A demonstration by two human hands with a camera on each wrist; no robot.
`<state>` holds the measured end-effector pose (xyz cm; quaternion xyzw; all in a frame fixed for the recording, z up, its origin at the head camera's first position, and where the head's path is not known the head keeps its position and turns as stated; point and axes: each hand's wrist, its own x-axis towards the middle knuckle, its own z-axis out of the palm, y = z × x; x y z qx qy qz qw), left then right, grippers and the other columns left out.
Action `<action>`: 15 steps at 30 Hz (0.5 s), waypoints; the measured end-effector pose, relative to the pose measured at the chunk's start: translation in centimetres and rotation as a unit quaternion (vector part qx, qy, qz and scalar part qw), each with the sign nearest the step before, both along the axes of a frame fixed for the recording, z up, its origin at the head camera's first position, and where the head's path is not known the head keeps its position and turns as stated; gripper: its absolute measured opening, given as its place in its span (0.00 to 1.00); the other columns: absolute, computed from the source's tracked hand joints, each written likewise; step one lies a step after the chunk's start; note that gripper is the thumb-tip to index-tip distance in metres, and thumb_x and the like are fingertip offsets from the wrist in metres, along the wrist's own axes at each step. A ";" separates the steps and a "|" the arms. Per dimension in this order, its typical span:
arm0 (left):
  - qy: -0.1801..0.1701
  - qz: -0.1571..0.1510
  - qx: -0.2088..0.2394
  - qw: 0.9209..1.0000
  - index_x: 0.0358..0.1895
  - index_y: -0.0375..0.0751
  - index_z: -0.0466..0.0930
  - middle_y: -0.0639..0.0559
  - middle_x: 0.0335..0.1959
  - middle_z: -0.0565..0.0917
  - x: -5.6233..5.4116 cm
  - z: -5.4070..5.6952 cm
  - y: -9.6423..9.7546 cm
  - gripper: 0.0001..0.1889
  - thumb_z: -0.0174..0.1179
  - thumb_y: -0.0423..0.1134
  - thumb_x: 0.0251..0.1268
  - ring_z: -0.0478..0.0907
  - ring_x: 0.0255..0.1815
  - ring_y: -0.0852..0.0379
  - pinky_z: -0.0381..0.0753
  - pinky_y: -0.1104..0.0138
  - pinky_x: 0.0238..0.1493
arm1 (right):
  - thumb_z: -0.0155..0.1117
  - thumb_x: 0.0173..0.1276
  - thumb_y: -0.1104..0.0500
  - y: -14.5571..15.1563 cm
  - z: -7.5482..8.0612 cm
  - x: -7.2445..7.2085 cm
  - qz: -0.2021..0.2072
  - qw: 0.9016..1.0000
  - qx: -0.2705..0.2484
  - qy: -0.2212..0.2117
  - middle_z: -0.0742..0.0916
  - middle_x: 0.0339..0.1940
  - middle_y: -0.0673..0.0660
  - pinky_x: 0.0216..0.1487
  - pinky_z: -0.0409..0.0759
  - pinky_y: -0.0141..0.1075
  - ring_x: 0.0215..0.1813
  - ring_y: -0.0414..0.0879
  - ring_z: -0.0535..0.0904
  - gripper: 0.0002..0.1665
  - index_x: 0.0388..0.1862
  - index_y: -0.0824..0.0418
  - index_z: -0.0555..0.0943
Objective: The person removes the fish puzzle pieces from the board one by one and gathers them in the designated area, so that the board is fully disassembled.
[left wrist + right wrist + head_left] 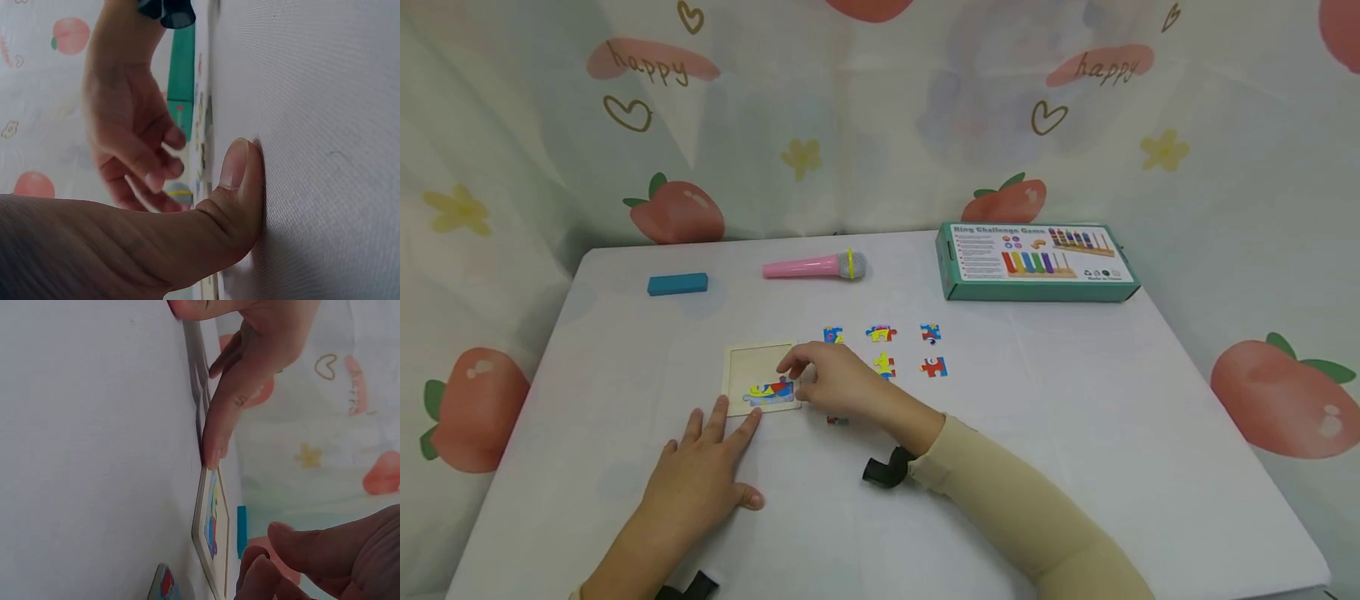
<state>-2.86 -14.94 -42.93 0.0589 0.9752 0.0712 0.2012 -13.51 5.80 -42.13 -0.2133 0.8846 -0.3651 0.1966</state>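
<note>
A shallow wooden puzzle tray (752,360) lies left of the table's middle, with a few joined colourful puzzle pieces (769,392) in its lower right part. My left hand (700,471) rests flat with spread fingers, fingertips touching the tray's near edge. My right hand (842,379) hovers over the tray's right edge, fingers loosely bent; in the left wrist view nothing shows between its thumb and fingers. Loose puzzle pieces lie to the right, among them a red one (934,367) and a yellow one (884,365). One loose piece (837,421) is partly hidden below the right hand.
Along the back of the table lie a blue block (677,284), a pink toy microphone (812,266) and a green Ring Challenge Game box (1037,262). A printed curtain (865,108) hangs behind the table. Black straps (887,468) hang at both wrists.
</note>
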 end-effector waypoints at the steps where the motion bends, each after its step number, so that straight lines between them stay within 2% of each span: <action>1: 0.001 -0.001 0.002 1.000 0.83 0.52 0.67 0.27 0.86 0.56 0.0 0.0 0.0 0.60 0.83 0.64 0.42 0.55 0.82 0.14 0.67 0.20 0.68 | 0.74 0.72 0.64 -0.5 -0.1 -0.1 0.008 1.000 -0.005 0.003 0.90 0.53 0.48 0.45 0.82 0.32 0.44 0.41 0.82 0.21 0.62 0.51 0.87; 4: 0.009 -0.007 0.007 1.000 0.83 0.52 0.68 0.26 0.86 0.57 0.0 0.0 -0.2 0.60 0.83 0.64 0.42 0.56 0.81 0.14 0.68 0.20 0.67 | 0.73 0.72 0.65 -1.8 -0.5 -0.6 0.029 0.999 -0.018 0.010 0.90 0.55 0.49 0.46 0.82 0.28 0.45 0.40 0.84 0.23 0.64 0.51 0.86; 10: 0.019 -0.015 0.011 1.000 0.83 0.51 0.69 0.26 0.85 0.58 0.1 -0.2 -0.4 0.59 0.83 0.64 0.42 0.58 0.81 0.14 0.69 0.20 0.66 | 0.70 0.74 0.65 -3.7 -1.5 -1.1 0.060 0.998 0.001 0.026 0.89 0.58 0.48 0.59 0.81 0.29 0.60 0.41 0.84 0.24 0.66 0.51 0.85; 15: 0.015 -0.011 0.013 1.000 0.83 0.51 0.69 0.26 0.85 0.57 0.1 -0.3 -0.4 0.59 0.83 0.64 0.42 0.57 0.81 0.14 0.68 0.20 0.67 | 0.70 0.74 0.66 -4.2 -1.5 -1.2 0.061 0.998 0.022 0.014 0.91 0.56 0.48 0.62 0.82 0.31 0.59 0.40 0.84 0.23 0.66 0.53 0.85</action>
